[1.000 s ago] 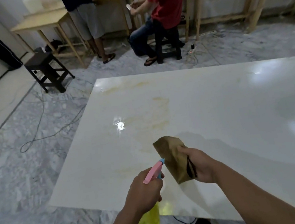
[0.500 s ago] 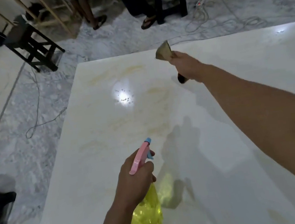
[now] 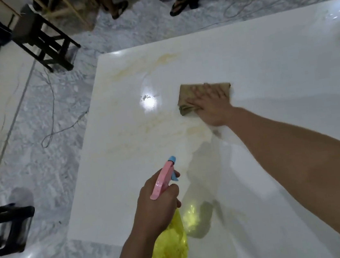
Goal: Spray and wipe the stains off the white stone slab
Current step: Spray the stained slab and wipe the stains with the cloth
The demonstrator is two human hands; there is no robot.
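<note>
The white stone slab point(image 3: 263, 57) fills the middle and right of the view, glossy, with yellowish stains point(image 3: 156, 63) near its far left corner and more smears across its centre. My right hand point(image 3: 210, 104) lies flat, fingers spread, pressing a brown cloth point(image 3: 190, 94) onto the slab just right of a bright light reflection. Nearer to me, my left hand point(image 3: 157, 205) grips a spray bottle point(image 3: 171, 251) with a yellow body, pink head and blue nozzle, held above the slab's near edge and pointing toward the stains.
A dark wooden stool point(image 3: 45, 43) stands on the marble floor beyond the slab's far left corner, and another dark stool point(image 3: 3, 228) at the left edge. Cables point(image 3: 55, 113) trail over the floor. Feet of two people point(image 3: 177, 5) and wooden table legs show at the top.
My right hand came down from the raised far position and now presses the cloth flat on the slab. The view tilted further down and the spray bottle stays in my left hand.
</note>
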